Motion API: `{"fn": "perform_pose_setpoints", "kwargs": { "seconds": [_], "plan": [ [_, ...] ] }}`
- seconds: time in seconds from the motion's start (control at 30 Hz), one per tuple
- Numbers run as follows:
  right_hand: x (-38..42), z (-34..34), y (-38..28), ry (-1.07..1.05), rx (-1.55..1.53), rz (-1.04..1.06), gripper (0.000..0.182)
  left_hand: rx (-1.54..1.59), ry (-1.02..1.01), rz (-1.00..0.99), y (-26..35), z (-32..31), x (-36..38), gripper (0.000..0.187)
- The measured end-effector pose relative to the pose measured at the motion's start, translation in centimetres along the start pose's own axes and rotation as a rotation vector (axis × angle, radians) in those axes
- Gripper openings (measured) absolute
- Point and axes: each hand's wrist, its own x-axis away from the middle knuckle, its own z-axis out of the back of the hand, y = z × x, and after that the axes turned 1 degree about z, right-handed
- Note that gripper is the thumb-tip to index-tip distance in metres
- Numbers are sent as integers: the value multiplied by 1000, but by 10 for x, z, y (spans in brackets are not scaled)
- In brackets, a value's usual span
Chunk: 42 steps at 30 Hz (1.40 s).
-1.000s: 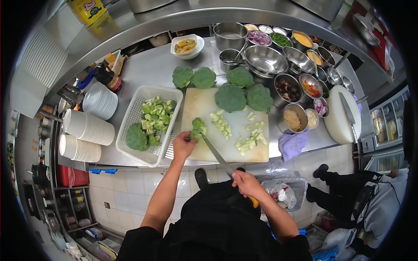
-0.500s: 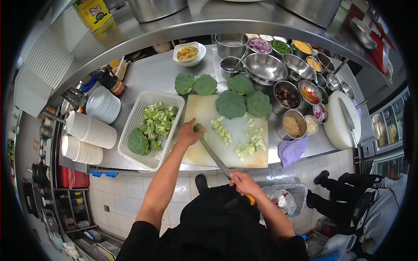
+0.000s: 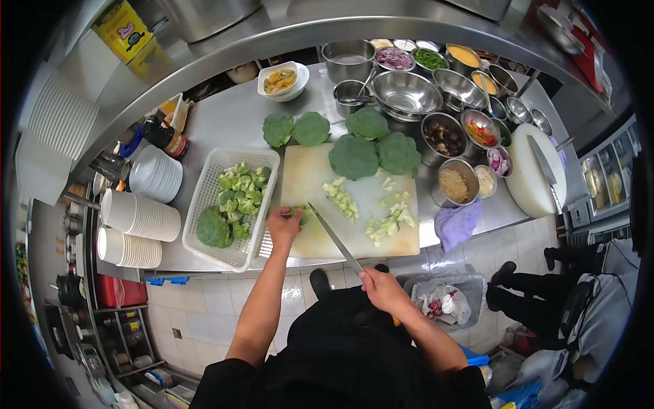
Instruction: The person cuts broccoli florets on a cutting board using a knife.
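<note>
The small broccoli piece is near the left side of the cutting board, close to the near edge of the counter. My left hand pinches it and is the nearer hand; the green part pokes out to the right of my fingers. It is so small that I can't tell which way its long side points. My right hand is farther off, past the counter's near edge, wrapped around the handle of the knife. The blade slants from that hand toward the far left, so its tip comes right beside the piece. I can't tell if they touch. Just left of my left hand is the white basket, with cut broccoli bits inside, and its wall blocks that side. Right of the blade, two piles of pale chopped bits lie on the board. Big broccoli heads fill the far side, some on the board and some just past it. Farther out, a purple cloth lies on the near edge, metal bowls crowd the far right corner, and stacked white bowls stand at the left end.
</note>
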Motion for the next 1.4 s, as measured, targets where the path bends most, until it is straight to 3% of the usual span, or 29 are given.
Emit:
{"fn": "perform_pose_setpoints", "kwargs": {
  "seconds": [0.2, 0.3, 0.33, 0.4, 0.53, 0.63, 0.83, 1.03, 1.17, 1.23, 1.3, 1.4],
  "plan": [
    [-19, 0, 3, -227, -172, -294, 36, 34, 8, 15, -12, -2, -15, 39],
    [-15, 20, -27, -225, -182, -409, 31, 72, -41, -2, -9, 4, -5, 32],
    [-12, 16, -16, -117, -111, -284, 30, 93, -68, -21, -8, 5, -5, 30],
    [-1, 8, 1, 94, 32, -38, 28, 166, -98, -253, -13, 7, -1, 27],
    [9, 22, -16, 31, 154, -34, 31, 25, -146, -614, -25, 15, -3, 35],
    [13, 16, -16, 66, 177, 5, 28, -308, -30, -832, -24, 26, 6, 35],
    [17, 6, -15, 40, 230, 52, 32, -306, 16, -659, -33, 35, 37, 20],
    [11, 4, -42, -39, 352, 11, 36, -251, 71, -733, -30, 24, 35, 17],
    [7, -4, -49, -68, 410, -13, 37, -278, 82, -684, -29, 21, 39, 17],
    [6, -6, -53, -80, 442, -43, 37, -253, 93, -640, -36, 20, 36, 17],
    [3, -8, -55, -85, 468, -76, 36, -237, 62, -472, -39, 20, 33, 17],
    [3, -12, -46, -18, 423, 1, 33, -251, 70, -338, -33, 24, 33, 21]
  ]
}}
